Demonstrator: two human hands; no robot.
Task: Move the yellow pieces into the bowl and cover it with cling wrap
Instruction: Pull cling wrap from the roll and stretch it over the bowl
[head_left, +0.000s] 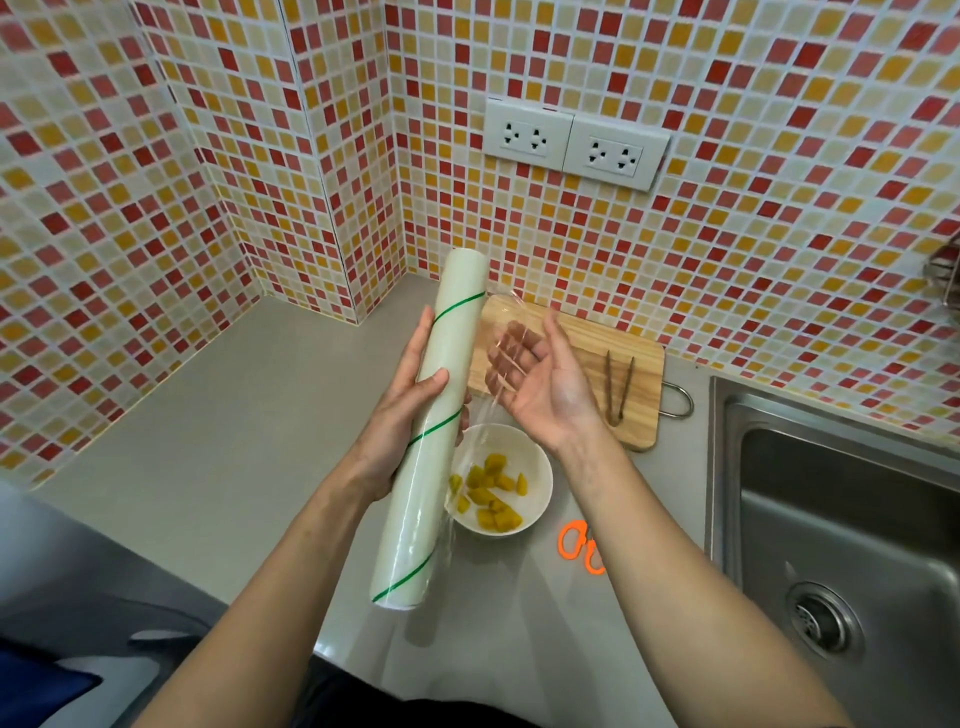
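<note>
**Cling wrap roll held above the filled bowl**

The left hand (402, 410) is gripping the cling wrap roll (434, 426) around its middle, fingers and thumb curled round the tube, and is holding it in the air, tilted so that its far end is pointing toward the tiled wall (727, 208). A loose sheet of clear film (493, 353) is hanging off the roll's right side. The right hand (540, 379) is reaching in palm up with its fingers (511, 345) straight and slightly apart — they are lying behind the film, touching it; no pinch is showing.

The yellow pieces (491, 493) are sitting inside the white bowl (540, 467), which is standing on the grey surface (234, 415) just below the roll, uncovered. A wooden cutting board (587, 338) is lying beyond the bowl with a pair of brown tongs (619, 387) on it. Orange-handled scissors (582, 545) are lying near the bowl — partly hidden by the right forearm. A steel sink (841, 519) is sitting at the right.
</note>
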